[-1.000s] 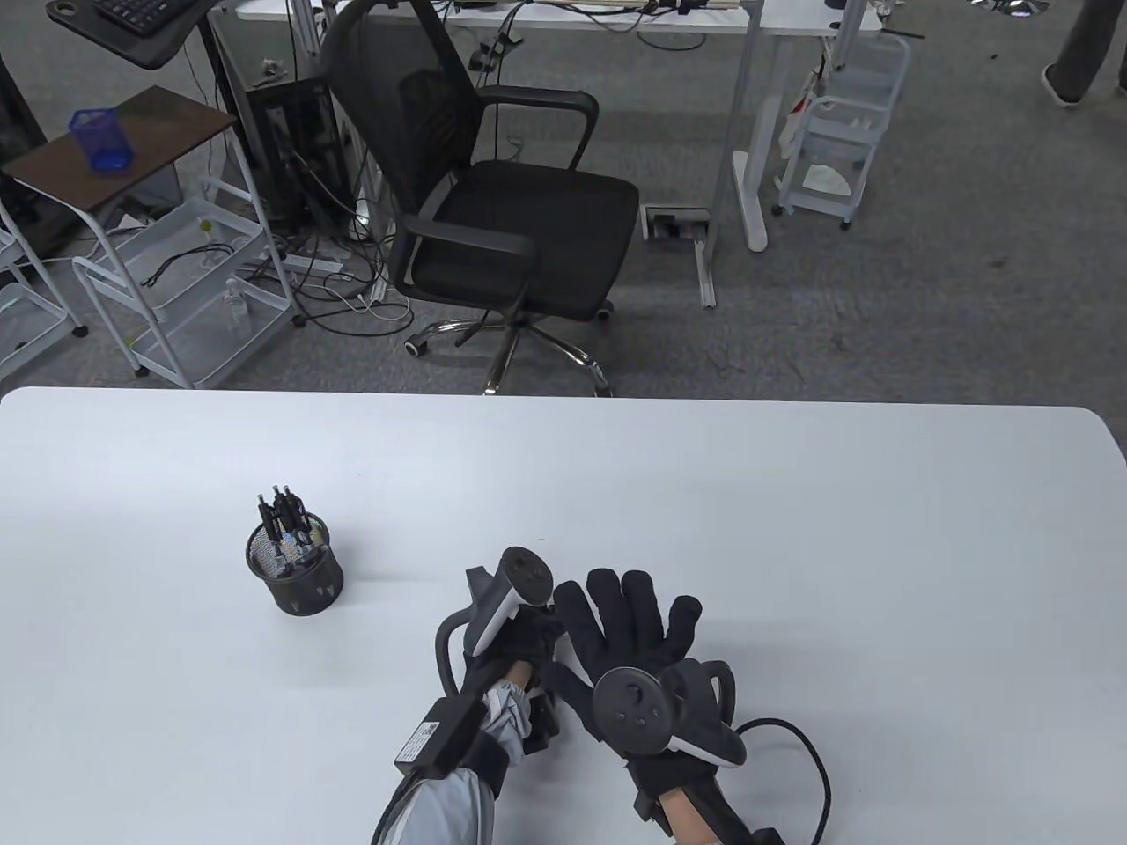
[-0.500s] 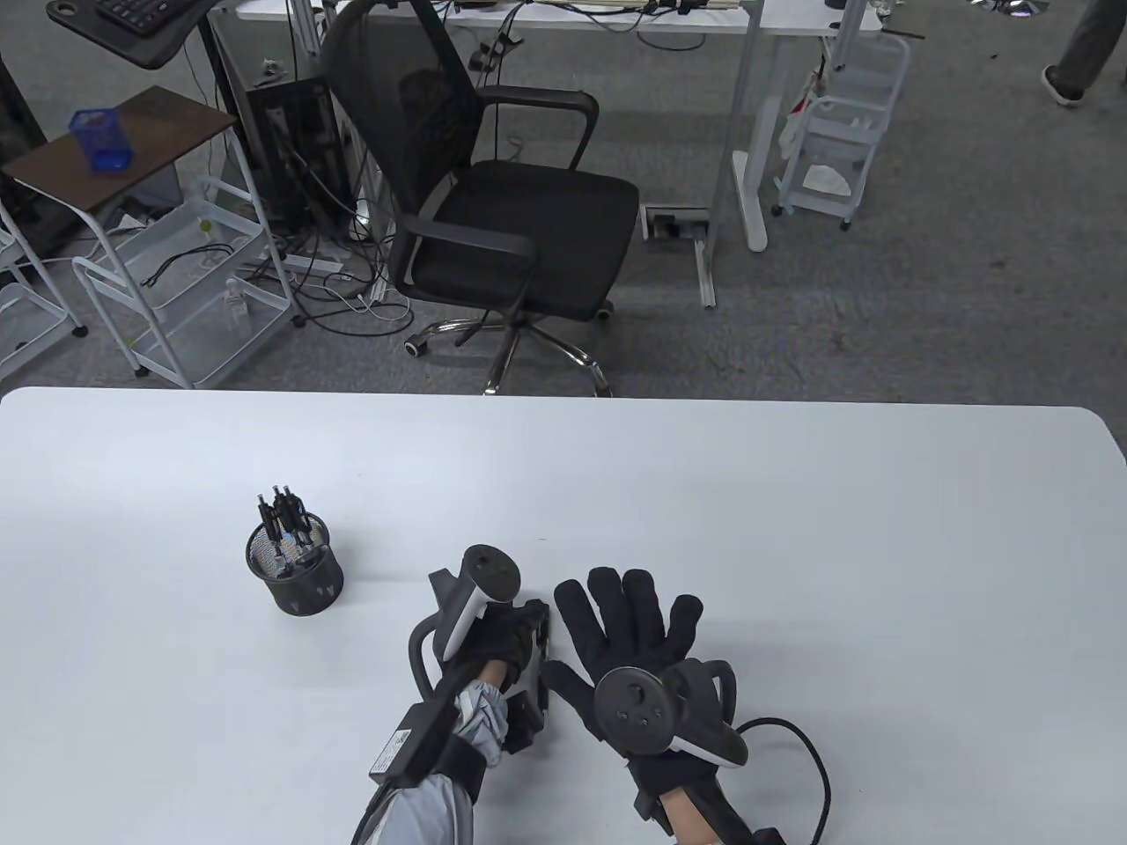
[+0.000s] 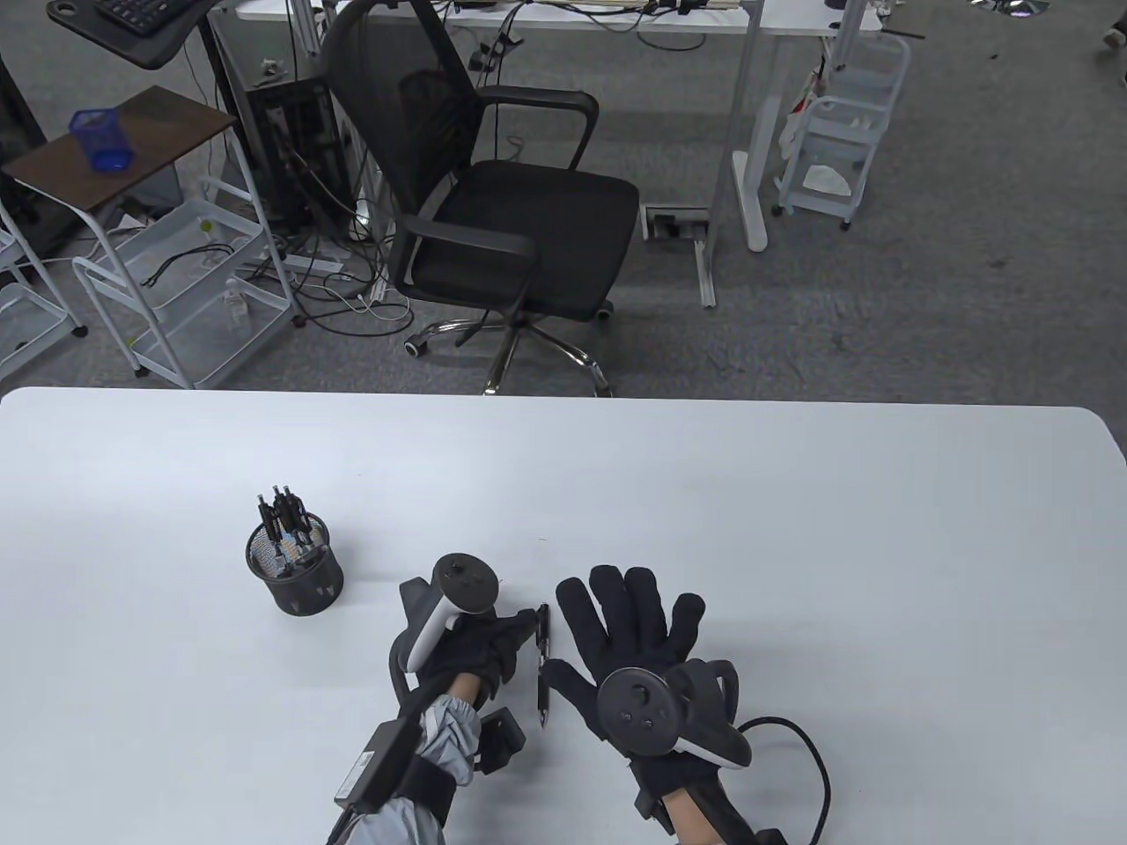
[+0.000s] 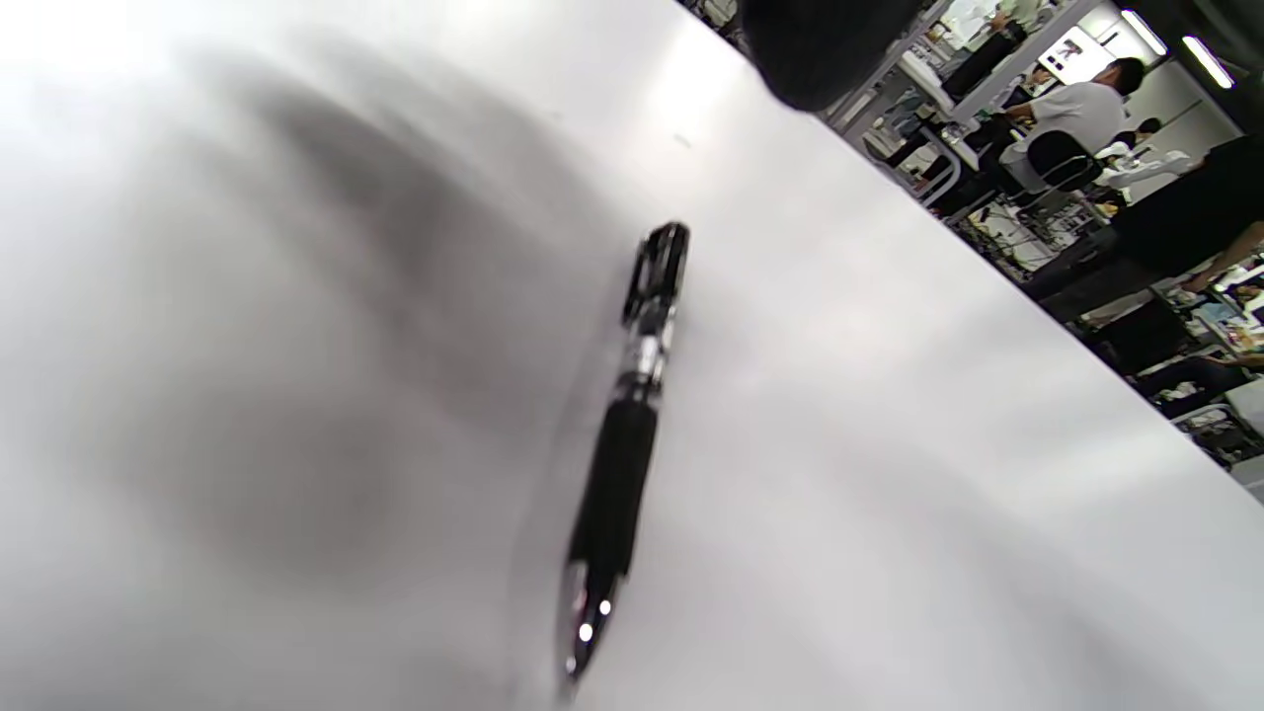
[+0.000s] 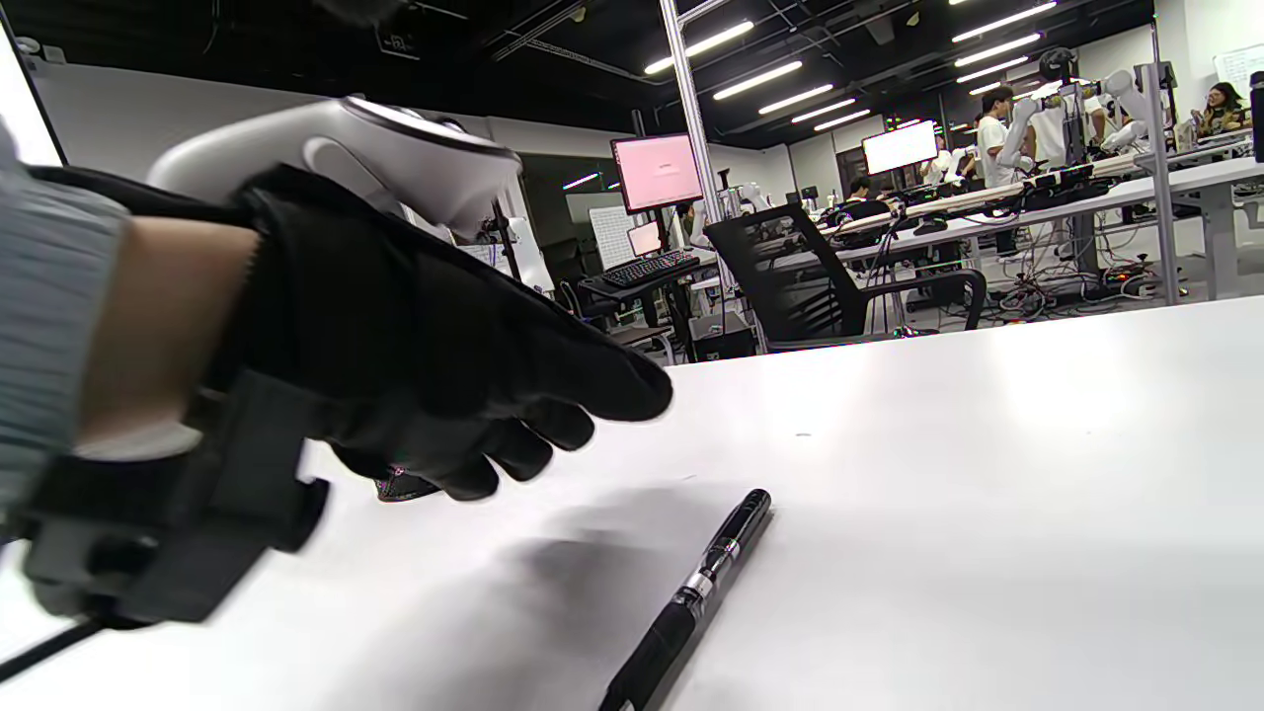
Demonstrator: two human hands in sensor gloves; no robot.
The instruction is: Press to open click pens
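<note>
Pen (image 3: 543,664) lies loose on table (image 3: 792,528), tip unclear; left hand (image 3: 480,647) fingers relaxed above it, right hand (image 3: 638,638) splayed flat.

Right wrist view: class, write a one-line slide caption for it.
A gloved left hand hovers above a black click pen lying on the white table.
</note>
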